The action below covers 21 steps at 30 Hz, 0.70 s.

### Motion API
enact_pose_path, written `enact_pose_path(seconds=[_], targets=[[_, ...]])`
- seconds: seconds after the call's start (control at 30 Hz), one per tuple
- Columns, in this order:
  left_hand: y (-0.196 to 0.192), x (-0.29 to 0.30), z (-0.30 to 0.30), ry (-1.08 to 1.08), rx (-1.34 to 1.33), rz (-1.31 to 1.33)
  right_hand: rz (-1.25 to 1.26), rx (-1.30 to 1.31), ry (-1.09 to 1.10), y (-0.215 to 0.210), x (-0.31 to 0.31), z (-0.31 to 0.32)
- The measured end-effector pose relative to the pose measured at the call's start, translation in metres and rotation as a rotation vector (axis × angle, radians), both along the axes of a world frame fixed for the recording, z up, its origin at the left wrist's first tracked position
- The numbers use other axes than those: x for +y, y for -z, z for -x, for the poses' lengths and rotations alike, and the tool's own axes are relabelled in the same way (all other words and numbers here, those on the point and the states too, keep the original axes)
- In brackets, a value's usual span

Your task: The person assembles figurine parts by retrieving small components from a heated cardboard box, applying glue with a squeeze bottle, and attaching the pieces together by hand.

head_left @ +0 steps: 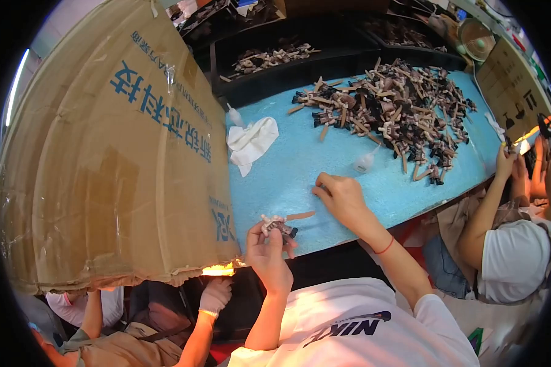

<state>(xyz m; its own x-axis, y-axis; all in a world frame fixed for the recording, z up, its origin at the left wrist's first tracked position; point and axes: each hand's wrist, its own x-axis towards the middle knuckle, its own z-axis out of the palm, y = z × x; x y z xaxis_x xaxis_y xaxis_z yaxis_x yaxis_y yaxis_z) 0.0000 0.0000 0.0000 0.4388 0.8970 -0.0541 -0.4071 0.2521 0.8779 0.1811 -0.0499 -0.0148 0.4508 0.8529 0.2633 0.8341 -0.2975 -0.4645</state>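
My left hand [269,254] pinches a small toy figure [277,225] between thumb and fingers, just above the near edge of the blue table. The figure has pale limbs, a brownish body and dark feet. A flat tan strip [300,215] sticks out from it toward the right. My right hand [346,199] hovers to the right of the figure and apart from it, thumb and forefinger pressed together. Whatever is between those fingertips, if anything, is too small to make out. Beyond it stands a small white squeeze bottle [364,162].
A big pile of similar figures [404,110] covers the far right of the blue table [294,177]. Black trays [324,58] line the back. A tall cardboard box [104,159] walls the left, beside a white cloth [254,144]. Co-workers' hands show left [216,296] and right [506,160].
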Motion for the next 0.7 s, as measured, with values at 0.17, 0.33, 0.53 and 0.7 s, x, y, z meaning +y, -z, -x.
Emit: enact_pose_path(seconds=[0.17, 0.33, 0.53, 0.7], targets=[[-0.01, -0.011, -0.006, 0.03, -0.004, -0.076, -0.292, 0.998, 0.095, -0.025, -0.031, 0.009], [-0.004, -0.016, -0.01, -0.004, 0.084, -0.261, -0.511, 1.267, 0.025, -0.042, -0.054, 0.013], [-0.009, -0.017, -0.011, -0.202, 0.297, -0.791, -0.555, 1.486, -0.094, -0.078, -0.067, 0.036], [-0.009, -0.013, -0.008, -0.316, 0.412, -1.209, -0.499, 1.549, -0.207, -0.083, -0.068, 0.046]])
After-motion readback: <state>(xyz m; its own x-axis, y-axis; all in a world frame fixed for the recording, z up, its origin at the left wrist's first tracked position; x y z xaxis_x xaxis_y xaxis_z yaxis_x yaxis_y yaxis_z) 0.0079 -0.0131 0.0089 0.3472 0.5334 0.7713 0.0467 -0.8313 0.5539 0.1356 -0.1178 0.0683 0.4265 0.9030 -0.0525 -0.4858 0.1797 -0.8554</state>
